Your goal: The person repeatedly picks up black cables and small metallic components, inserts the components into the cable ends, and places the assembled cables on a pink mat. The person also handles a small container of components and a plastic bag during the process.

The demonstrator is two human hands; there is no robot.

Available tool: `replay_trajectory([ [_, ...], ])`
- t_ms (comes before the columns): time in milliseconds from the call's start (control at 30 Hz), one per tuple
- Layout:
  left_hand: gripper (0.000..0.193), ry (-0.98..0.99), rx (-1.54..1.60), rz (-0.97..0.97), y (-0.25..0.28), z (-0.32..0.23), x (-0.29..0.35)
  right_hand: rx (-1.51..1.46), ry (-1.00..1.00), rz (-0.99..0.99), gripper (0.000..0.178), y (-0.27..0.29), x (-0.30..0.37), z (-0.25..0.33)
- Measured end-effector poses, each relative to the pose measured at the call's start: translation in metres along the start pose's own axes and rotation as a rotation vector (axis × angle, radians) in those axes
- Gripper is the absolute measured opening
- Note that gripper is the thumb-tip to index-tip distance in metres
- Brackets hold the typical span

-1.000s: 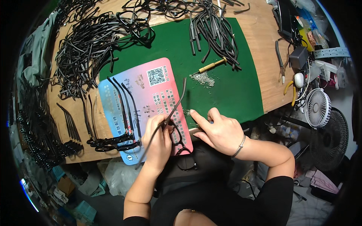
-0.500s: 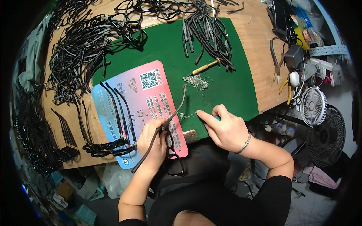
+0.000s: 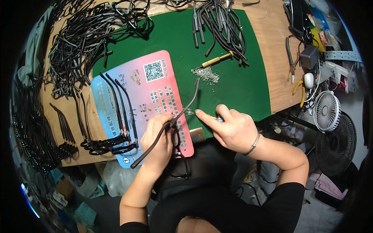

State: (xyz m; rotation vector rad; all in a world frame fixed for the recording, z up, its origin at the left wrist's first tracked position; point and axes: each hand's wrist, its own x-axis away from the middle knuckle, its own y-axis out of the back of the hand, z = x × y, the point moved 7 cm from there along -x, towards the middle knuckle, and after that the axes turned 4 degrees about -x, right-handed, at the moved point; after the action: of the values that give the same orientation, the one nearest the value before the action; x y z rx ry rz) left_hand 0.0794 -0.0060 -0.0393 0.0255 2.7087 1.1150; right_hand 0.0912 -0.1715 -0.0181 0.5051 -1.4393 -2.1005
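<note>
My left hand (image 3: 157,134) is closed around a black eyeglass frame (image 3: 187,171). Its rims hang below my fingers, and a dark temple arm (image 3: 191,101) slants up past them over the mat. My right hand (image 3: 237,130) has its index finger stretched down to a little heap of tiny screws (image 3: 189,112) on the green mat. Its other fingers are curled round a slim tool with a bluish rounded end (image 3: 220,119); most of the tool is hidden. Farther up lie a larger pile of small screws (image 3: 210,76) and a brass screwdriver (image 3: 217,59).
A pink-and-blue printed card (image 3: 155,91) bears loose small parts and several folded-out glasses frames (image 3: 126,146). Heaps of black temple arms (image 3: 74,58) lie left and more (image 3: 219,27) at the back. Pliers (image 3: 291,60) and a white fan (image 3: 326,110) are at right.
The view has shifted a little. My right index finger has come down onto the small screws, nearer the left hand. The left hand still holds the glasses frame.
</note>
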Motion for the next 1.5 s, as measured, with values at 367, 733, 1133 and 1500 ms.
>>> replay_trajectory([
  [367,0.02,-0.044,0.052,0.1,0.001,0.005,-0.011,-0.471,0.036,0.178,0.034,-0.017,-0.033,0.014],
  [733,0.022,0.026,0.096,0.078,0.0,0.003,-0.007,-0.483,0.07,0.166,0.036,-0.018,-0.034,0.014],
  [1133,0.024,0.016,0.0,0.071,-0.003,0.008,-0.004,-0.302,0.272,0.112,0.029,-0.014,-0.045,0.017],
  [1500,0.016,-0.108,-0.078,0.014,-0.002,-0.001,-0.005,-0.259,0.263,0.076,0.033,-0.015,-0.042,0.018],
])
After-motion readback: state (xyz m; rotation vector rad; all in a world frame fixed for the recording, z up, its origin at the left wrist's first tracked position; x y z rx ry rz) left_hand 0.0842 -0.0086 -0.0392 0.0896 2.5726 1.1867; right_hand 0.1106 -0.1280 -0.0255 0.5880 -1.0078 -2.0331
